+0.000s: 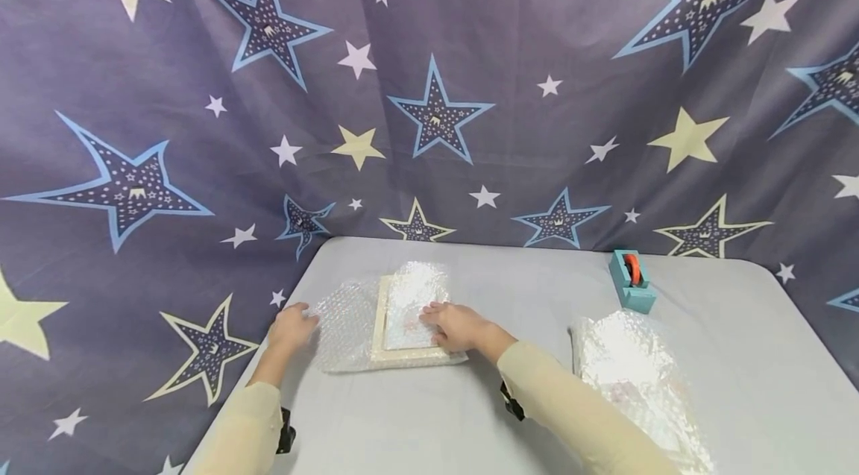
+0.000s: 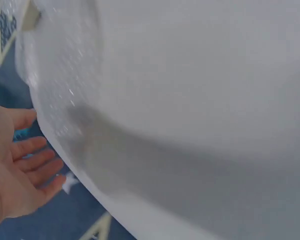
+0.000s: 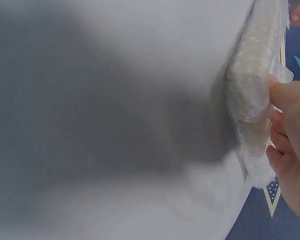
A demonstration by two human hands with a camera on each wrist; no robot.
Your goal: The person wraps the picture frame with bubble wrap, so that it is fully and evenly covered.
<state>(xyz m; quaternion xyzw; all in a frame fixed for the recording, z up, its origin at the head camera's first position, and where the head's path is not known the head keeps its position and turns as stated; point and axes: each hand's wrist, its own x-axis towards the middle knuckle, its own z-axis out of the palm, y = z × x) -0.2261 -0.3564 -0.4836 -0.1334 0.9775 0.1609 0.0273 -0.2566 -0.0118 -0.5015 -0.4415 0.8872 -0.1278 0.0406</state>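
A cream picture frame (image 1: 378, 329) lies on a sheet of bubble wrap (image 1: 344, 329) at the left half of the table. Another layer of the wrap covers much of its face, and a loose flap spreads out to its left. My right hand (image 1: 458, 327) rests on the frame's right side, fingers over the wrapped face. In the right wrist view, its thumb touches the padded edge (image 3: 250, 82). At the flap's left edge is my left hand (image 1: 292, 327). The left wrist view shows that hand (image 2: 22, 172) with loosely extended fingers and nothing in its grasp.
A teal tape dispenser (image 1: 632, 282) with an orange-red roll stands at the back right of the table (image 1: 510, 281). In front of it lies another bubble-wrapped package (image 1: 631, 378), beside my right forearm. A star-patterned cloth (image 1: 470, 72) hangs behind and left of the table.
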